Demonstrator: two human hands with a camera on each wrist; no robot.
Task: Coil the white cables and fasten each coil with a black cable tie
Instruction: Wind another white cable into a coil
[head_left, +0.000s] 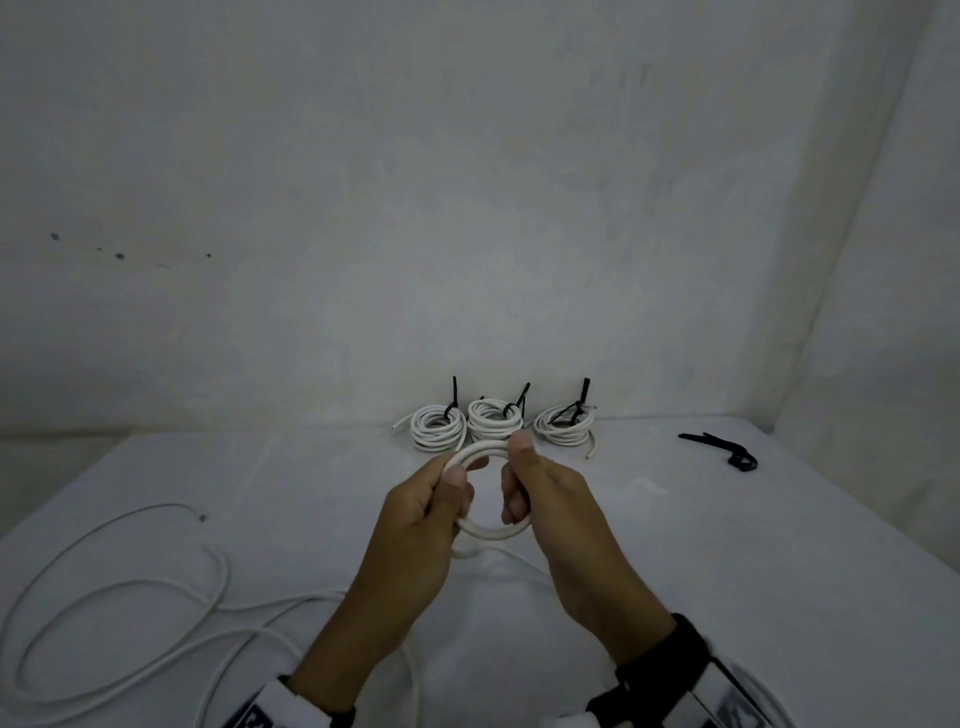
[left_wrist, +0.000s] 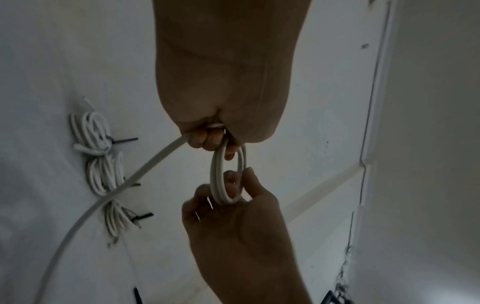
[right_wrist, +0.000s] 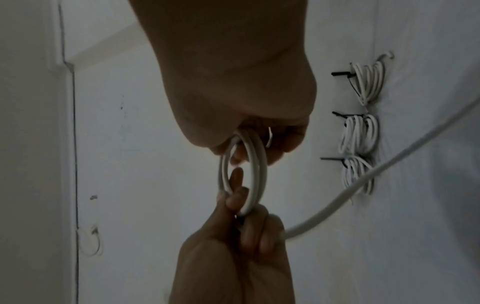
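Observation:
Above the middle of the table I hold a small coil of white cable (head_left: 488, 532) of about two turns. My left hand (head_left: 447, 499) grips its left side with curled fingers. On the right side my right hand (head_left: 514, 478) pinches the coil (left_wrist: 221, 181) between thumb and fingers. The loose rest of the cable (head_left: 104, 587) trails off to the left across the table in wide loops. In the right wrist view the coil (right_wrist: 255, 170) stands on edge between both hands, and the free cable (right_wrist: 363, 181) runs off to the right.
Three finished coils (head_left: 493, 423), each bound with a black tie, lie in a row at the table's back edge. Spare black cable ties (head_left: 727, 449) lie at the back right. The white table (head_left: 727, 571) meets walls behind and to the right.

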